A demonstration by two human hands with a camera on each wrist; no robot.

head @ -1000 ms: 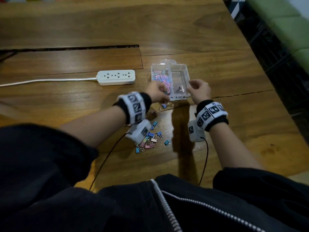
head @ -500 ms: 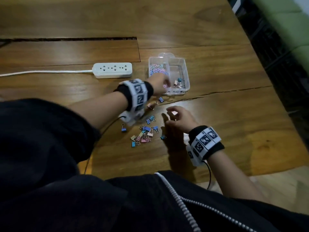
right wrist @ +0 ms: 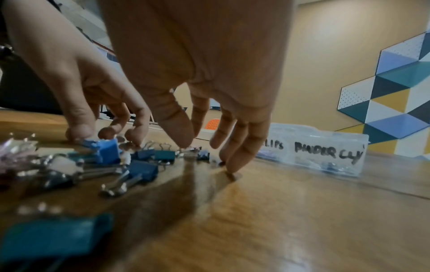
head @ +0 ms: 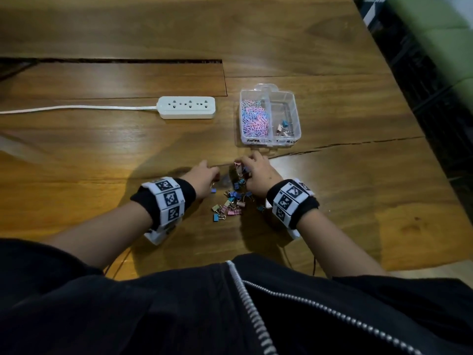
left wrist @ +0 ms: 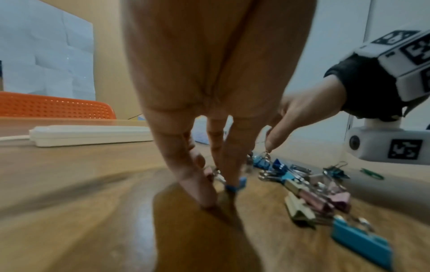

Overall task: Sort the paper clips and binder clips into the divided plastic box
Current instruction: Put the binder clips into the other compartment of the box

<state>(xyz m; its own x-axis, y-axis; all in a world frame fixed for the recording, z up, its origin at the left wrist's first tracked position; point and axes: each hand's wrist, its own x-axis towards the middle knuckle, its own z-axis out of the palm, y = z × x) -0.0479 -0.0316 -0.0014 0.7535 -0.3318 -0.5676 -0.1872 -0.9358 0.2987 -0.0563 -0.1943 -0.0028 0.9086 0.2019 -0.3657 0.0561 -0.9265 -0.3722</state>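
Note:
The clear divided box (head: 297, 119) stands beyond my hands, its left cell packed with pink and blue paper clips (head: 253, 119) and its right cell holding a few binder clips (head: 282, 128). A loose pile of coloured binder clips (head: 231, 204) lies on the table between my wrists. My left hand (head: 204, 175) reaches down at the pile's left edge and pinches a small blue binder clip (left wrist: 235, 184) at its fingertips. At the pile's far side my right hand (head: 252, 172) pinches the wire handle of another blue clip (left wrist: 261, 162), with its outer fingers touching the wood.
A white power strip (head: 186, 107) with its cord lies left of the box. The box front (right wrist: 325, 152) bears handwritten labels. A crack in the wooden table (head: 345, 144) runs past the box. The table edge drops off at the right.
My left hand has come back from the box to the pile's left side. My right hand has moved forward to the pile's far edge and closed on a clip.

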